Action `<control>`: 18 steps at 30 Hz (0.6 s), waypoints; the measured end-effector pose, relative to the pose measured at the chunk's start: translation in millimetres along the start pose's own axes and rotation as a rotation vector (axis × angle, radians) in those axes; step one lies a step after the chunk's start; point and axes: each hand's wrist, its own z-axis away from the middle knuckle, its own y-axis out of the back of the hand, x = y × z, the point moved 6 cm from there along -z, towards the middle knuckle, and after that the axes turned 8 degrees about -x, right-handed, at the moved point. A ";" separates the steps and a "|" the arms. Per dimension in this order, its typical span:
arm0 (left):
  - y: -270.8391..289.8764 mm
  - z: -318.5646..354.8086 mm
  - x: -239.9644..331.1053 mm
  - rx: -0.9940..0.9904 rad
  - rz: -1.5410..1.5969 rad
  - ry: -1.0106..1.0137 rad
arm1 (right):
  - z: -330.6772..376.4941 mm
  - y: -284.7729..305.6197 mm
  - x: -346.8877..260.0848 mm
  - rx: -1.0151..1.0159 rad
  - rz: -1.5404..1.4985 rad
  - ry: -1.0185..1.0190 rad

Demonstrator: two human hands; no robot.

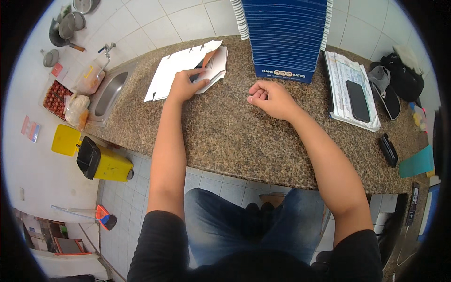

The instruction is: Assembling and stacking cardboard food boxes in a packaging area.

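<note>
My left hand (185,86) is at the near right edge of a small pile of flat white cardboard sheets (170,70). Its fingers reach under the raised edge of the top sheet, where an orange-brown printed patch shows, and the thumb lies over the lower sheets. Further right, my right hand (272,98) hovers over or rests on the counter, fingers curled in and nothing visible in them. Just beyond it rises a tall stack of blue cardboard pieces (286,37) with white tabs along both sides.
The speckled granite counter (225,136) carries a wrapped paper stack (336,94) with a black phone (358,101) on it, a dark case (388,150) and a teal container (417,162). Leftward are a sink (109,96), a crate of onions (56,97) and a yellow bin (112,164).
</note>
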 end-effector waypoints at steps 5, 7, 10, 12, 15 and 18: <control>-1.9 -5.0 -4.3 -0.027 -0.001 -0.001 | 1.2 0.8 -3.4 0.000 0.015 -0.003; -1.9 -8.0 -3.5 0.067 -0.064 -0.019 | 1.0 1.0 -2.0 0.011 0.015 0.009; 0.5 -10.4 -4.5 0.198 -0.129 -0.043 | 0.7 1.5 -1.3 0.020 0.017 0.019; 3.0 -9.2 -13.1 0.191 -0.070 -0.020 | 0.0 0.3 -2.6 0.018 0.016 0.021; 0.9 -8.8 -6.8 0.133 0.032 0.047 | 2.2 3.3 0.1 0.018 0.018 0.026; 4.6 -7.5 -11.8 0.116 -0.014 0.038 | 1.1 2.1 -2.9 0.021 0.019 0.034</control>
